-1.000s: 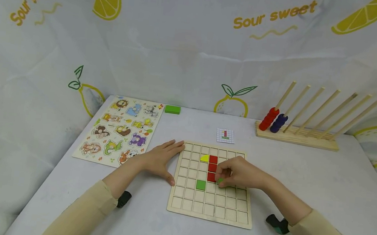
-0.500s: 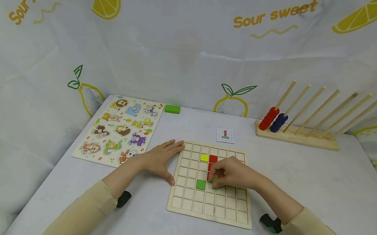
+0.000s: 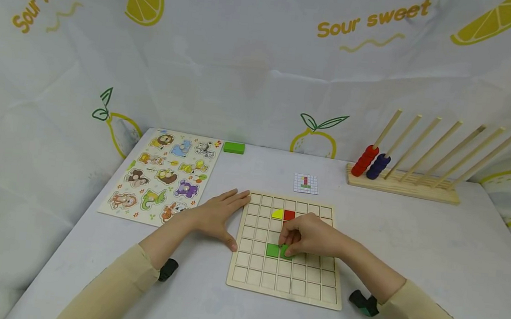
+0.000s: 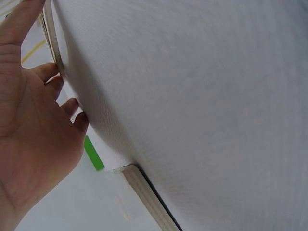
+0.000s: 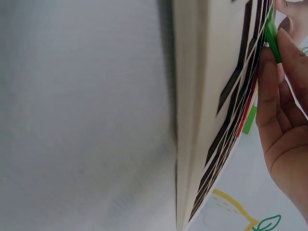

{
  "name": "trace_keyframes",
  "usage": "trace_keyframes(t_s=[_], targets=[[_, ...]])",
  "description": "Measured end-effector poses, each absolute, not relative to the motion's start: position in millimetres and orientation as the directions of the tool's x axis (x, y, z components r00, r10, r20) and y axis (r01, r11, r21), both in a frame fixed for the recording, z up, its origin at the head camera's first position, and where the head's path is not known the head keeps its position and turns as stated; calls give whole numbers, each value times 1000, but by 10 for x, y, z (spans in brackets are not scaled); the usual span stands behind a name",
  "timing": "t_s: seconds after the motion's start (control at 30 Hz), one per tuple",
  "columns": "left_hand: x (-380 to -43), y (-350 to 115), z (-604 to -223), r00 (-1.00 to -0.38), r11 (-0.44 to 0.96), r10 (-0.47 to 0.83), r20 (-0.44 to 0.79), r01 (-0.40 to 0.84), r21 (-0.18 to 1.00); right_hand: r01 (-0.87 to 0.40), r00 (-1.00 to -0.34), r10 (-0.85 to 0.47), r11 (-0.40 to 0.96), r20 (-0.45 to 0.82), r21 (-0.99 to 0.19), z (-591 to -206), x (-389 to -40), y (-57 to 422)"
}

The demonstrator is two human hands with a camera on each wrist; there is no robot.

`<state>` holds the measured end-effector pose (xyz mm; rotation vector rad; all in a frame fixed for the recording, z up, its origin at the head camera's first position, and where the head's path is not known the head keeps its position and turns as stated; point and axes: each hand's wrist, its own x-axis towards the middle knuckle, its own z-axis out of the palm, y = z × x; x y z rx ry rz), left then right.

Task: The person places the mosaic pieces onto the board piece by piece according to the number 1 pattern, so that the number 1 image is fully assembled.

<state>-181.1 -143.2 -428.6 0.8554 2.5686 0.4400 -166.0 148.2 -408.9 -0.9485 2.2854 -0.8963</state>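
Observation:
A wooden grid board lies on the table in the head view. Between thumb and fingers my right hand pinches a green square tile, partly covered by the fingertips. That tile is right beside another green tile set in the grid; in the right wrist view the held tile stands tilted against the board. Above it a red tile shows next to a yellow rounded piece; the red tiles below are mostly hidden by my fingers. With fingers spread, my left hand rests along the board's left edge.
A small pattern card lies behind the board. At the left is an animal puzzle board, with a green block by its far corner. Back right stands a wooden peg rack with red beads and purple beads.
My right hand has moved left across the board with the green tile, bringing it up beside the other green tile. The left hand has stayed in place.

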Motion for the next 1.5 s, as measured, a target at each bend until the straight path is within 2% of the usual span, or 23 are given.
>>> trace_keyframes(t_s=[0.37,0.6,1.1,1.5], targets=[[-1813,-1428,-4280,-732,761,626,-268,500,412,-454,-639,-749,551,-176,-700,-4069,-1627,1440],[-1811,-1431,-4278,-733,763,623,-273,494,417,-439,-666,-723,580,-185,-686,-4077,-1615,1418],[-1813,-1434,-4284,-728,758,629,-272,496,424,-436,-673,-717,582,-181,-686,-4103,-1634,1461],[-1808,-1430,-4278,-729,759,628,-271,499,418,-442,-695,-696,613,-183,-655,-3925,-1704,1642]])
